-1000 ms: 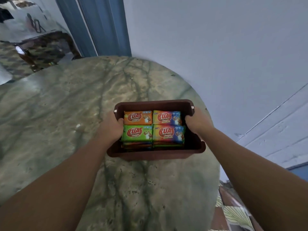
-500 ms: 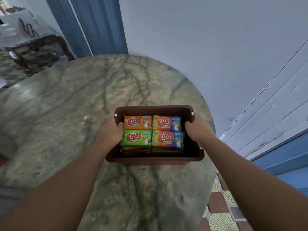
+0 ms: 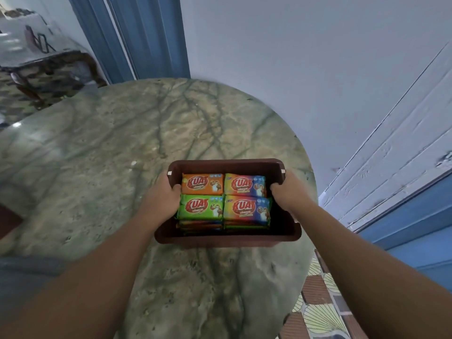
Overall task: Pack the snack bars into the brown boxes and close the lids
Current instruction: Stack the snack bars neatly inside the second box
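Observation:
A brown box [image 3: 227, 165] without a lid sits low over the marble table [image 3: 97, 155], near its right side. Stacks of snack bars [image 3: 225, 201] fill it: an orange and a green pack on the left, two rainbow-coloured packs on the right. My left hand [image 3: 162, 194] grips the box's left rim, fingers curled over the edge. My right hand [image 3: 288, 192] grips the right rim the same way. No lid is in view.
The round marble table ends just right of the box, with patterned floor tiles [image 3: 322, 314] below. A white wall and a blue door frame [image 3: 146, 37] stand behind. Another table [image 3: 49, 59] is at the far left.
The view has shifted; the box appears a little lower and more to the right over the table. Both hands keep the same grip on its rims.

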A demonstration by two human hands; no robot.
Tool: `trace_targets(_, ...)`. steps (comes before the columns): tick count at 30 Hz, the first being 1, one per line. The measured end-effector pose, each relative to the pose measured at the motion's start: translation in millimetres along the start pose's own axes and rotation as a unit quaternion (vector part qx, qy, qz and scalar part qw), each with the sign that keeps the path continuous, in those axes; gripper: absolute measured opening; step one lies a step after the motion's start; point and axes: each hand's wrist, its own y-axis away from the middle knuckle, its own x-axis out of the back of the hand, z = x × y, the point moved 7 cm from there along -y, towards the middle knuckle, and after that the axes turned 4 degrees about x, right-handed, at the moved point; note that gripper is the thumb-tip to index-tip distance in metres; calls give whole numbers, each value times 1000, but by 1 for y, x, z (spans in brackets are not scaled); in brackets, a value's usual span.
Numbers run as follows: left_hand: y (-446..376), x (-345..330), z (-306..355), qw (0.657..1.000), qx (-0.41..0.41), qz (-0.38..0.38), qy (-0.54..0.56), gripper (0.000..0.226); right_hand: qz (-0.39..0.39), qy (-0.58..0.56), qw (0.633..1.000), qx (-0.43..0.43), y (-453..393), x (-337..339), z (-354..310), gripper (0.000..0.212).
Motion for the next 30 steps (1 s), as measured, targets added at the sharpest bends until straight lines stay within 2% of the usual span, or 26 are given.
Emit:
trace_targets(7, 4, 15, -36, 998, -34, -52, 22, 36, 26, -13, 999, -34, 50, -25, -11, 29)
trace_targets(10, 13, 23, -55, 996, -39, -67, 31, 22, 32, -18, 998, -43, 73, -38, -17, 33)
trace_targets(15, 31, 40, -97, 998, -36, -54, -9, 25, 29, -6, 998, -55, 110, -63, -24, 24)
trace_targets(20, 50, 57, -123, 998, -42, -47, -12, 20, 19, 3, 999, -49, 137, -82, -30, 33)
trace_targets(25, 68, 61, -143, 999, -20, -31, -3, 20, -3, 24, 999, -32, 147, -87, -37, 31)
trace_targets(30, 92, 66, -155, 1000, 8, -13, -5, 21, -18, 32, 999, -11, 160, -89, -36, 37)
